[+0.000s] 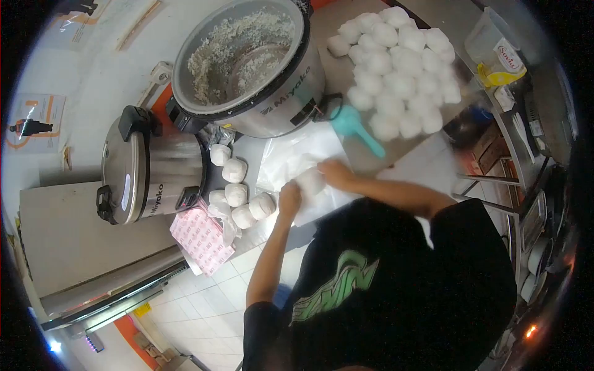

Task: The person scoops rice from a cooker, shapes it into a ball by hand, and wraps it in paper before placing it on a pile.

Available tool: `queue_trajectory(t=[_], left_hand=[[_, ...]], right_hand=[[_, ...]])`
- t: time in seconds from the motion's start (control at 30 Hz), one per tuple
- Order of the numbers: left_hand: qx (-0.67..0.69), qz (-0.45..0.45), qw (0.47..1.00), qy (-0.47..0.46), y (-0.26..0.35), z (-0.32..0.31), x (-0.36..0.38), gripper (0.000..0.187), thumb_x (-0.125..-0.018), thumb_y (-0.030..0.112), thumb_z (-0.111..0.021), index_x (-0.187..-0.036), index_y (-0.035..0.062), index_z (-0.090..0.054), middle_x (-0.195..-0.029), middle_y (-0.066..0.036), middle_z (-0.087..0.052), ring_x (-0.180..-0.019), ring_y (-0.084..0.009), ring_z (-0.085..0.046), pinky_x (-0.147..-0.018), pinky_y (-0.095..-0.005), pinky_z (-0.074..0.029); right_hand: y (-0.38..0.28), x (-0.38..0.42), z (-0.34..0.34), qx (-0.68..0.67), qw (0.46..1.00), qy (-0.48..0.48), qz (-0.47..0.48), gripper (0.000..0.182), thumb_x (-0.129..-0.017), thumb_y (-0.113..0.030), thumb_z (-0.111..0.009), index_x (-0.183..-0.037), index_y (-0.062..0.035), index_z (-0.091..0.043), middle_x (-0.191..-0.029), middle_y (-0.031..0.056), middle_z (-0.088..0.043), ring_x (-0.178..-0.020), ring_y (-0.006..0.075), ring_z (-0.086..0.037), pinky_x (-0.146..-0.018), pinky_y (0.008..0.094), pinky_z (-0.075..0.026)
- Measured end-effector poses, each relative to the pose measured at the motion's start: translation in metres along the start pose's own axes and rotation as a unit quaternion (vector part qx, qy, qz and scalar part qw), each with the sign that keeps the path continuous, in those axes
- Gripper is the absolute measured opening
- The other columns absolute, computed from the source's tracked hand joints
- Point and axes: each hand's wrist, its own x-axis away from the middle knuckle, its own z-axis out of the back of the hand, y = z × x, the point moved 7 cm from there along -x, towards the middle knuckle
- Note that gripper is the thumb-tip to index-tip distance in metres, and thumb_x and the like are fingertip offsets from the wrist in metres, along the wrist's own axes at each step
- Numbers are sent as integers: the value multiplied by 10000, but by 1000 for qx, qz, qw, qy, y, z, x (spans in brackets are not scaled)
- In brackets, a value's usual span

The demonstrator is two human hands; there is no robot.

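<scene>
A white wrapped rice ball [310, 182] lies between my two hands, over sheets of white wrapping paper [322, 145] on the counter. My left hand [289, 198] is closed at its near left side, fingers curled. On its far right side my right hand [336, 175] is closed too, pinching at the wrap. Left of my hands, several wrapped rice balls [236, 195] stand in a loose group. A large heap of white wrapped rice balls [405, 74] sits at the upper right. A turquoise rice scoop [357, 128] lies just beyond my right hand.
An open Miyako rice cooker [303, 93], with rice stuck to its inner walls, stands behind the paper. Left of it is a lidded cooker [148, 176]. Pink printed paper [201, 238] lies at the counter's front edge. A clear plastic tub [492, 40] stands far right.
</scene>
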Motion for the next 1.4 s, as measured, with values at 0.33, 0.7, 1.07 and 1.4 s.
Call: queue_trajectory(t=[0.33,0.7,1.07,1.4], left_hand=[[131,151,975,-94,-19,-11,-3,218,-799,56,-548,-995,-25,-495,-814,-301,-603,-794,-440,-614,-694,-507,-482],[188,61,974,-107,17,15,-19,285,-871,63,-575,-1134,51,-466,-929,-157,-598,-802,-243,-607,-694,-328,-496],[747,112,654,-44,80,56,-2,356,-903,58,-552,-1226,72,-402,-1138,-99,-570,-1015,-159,-544,-903,-285,-441],[543,96,834,14,67,96,-3,273,-880,-44,-482,-1150,-4,-494,-1142,-111,-574,-993,-137,-564,-844,-247,-461]], right_hand=[[-17,42,8,-13,999,7,51,213,-904,-58,-424,-1054,70,-505,-1060,273,-526,-967,410,-559,-844,471,-463],[-13,50,-1,25,995,79,52,265,-842,-49,-496,-1046,119,-515,-1083,253,-488,-1022,399,-513,-889,460,-439],[-52,63,101,-37,940,330,80,238,-656,-30,-669,-883,11,-611,-956,121,-576,-956,301,-551,-805,399,-455],[-112,72,177,3,889,408,206,250,-599,25,-654,-841,-34,-652,-837,57,-623,-817,250,-582,-739,359,-471]])
